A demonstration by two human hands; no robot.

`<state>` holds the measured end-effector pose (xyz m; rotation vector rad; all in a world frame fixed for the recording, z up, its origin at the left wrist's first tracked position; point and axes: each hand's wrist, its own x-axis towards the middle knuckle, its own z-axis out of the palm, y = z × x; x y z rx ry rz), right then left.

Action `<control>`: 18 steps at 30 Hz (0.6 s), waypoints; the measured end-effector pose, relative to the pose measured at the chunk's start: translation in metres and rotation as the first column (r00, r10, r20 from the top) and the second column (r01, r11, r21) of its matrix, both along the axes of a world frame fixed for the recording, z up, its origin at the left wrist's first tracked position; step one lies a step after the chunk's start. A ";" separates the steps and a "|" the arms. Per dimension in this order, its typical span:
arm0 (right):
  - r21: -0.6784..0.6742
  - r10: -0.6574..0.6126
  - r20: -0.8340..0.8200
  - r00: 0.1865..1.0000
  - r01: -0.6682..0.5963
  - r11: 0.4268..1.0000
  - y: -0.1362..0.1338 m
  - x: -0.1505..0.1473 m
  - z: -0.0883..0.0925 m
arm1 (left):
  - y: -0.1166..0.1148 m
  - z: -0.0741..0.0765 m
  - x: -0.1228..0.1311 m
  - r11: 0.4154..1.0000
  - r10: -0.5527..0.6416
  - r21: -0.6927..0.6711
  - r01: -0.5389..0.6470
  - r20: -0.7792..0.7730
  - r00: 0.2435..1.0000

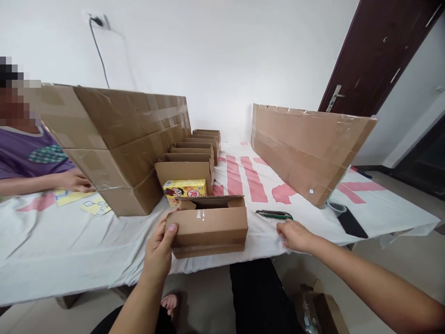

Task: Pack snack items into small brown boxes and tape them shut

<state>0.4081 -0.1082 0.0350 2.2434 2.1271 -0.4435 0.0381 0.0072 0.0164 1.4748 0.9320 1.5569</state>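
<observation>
My left hand (160,243) is closed on the left end of a brown cardboard box (208,227), thumb across its near face. The box's top flaps stand open, and it rests at the table's front edge. My right hand (294,235) lies low by the edge, right of the box, with its fingers curled; whatever is inside them, if anything, is hidden. Just beyond its fingertips lies a green utility knife (274,214); whether they touch it, I cannot tell. Behind the box stands a yellow printed carton (186,190) with a cartoon figure.
Several open cardboard boxes (184,170) run in a row toward the wall. Tall cardboard panels stand at left (128,134) and right (299,148). A clear plastic cup (336,206) and a black flat object (352,222) lie right. Another person's hand (74,180) rests near yellow sheets (97,204).
</observation>
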 end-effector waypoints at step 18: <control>-0.031 -0.025 0.188 0.982 0.031 0.999 -0.006 -0.011 0.005 | 0.001 -0.004 -0.001 1.000 -0.014 -0.009 0.014 0.009 1.000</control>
